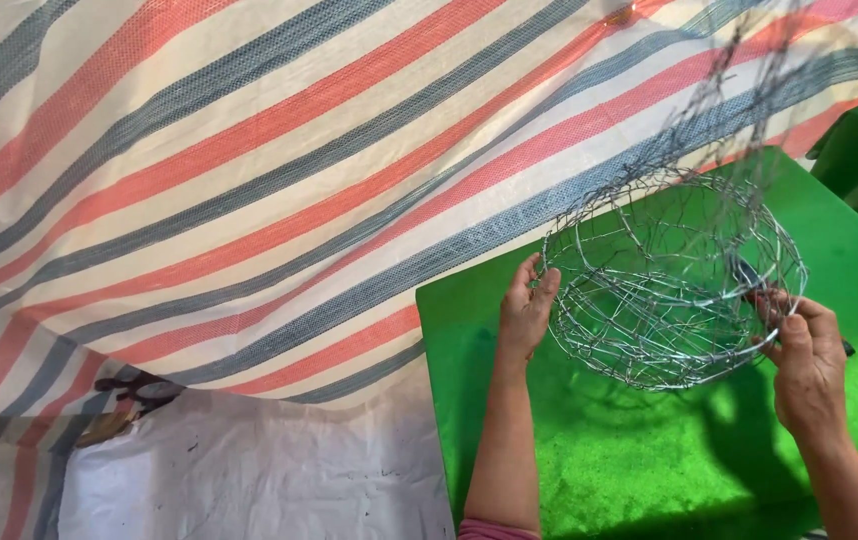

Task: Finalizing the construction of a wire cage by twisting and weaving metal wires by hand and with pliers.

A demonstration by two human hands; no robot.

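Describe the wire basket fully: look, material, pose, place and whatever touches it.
The wire basket is a round, open cage of thin silvery wire twisted into loose mesh, denser near its bottom. It hangs over the green table, with wire strands rising from its rim toward the upper right. The left hand grips its left rim; the right hand holds a dark tool at its right side.

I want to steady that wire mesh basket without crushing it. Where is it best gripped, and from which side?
Probably at the rim of the wire basket, from opposite sides. It is an open, round cage of thin wire, so the bound edge looks stiffer than the loose mesh. The left hand already holds the left rim from outside; the right hand meets the right edge, with a dark tool there.
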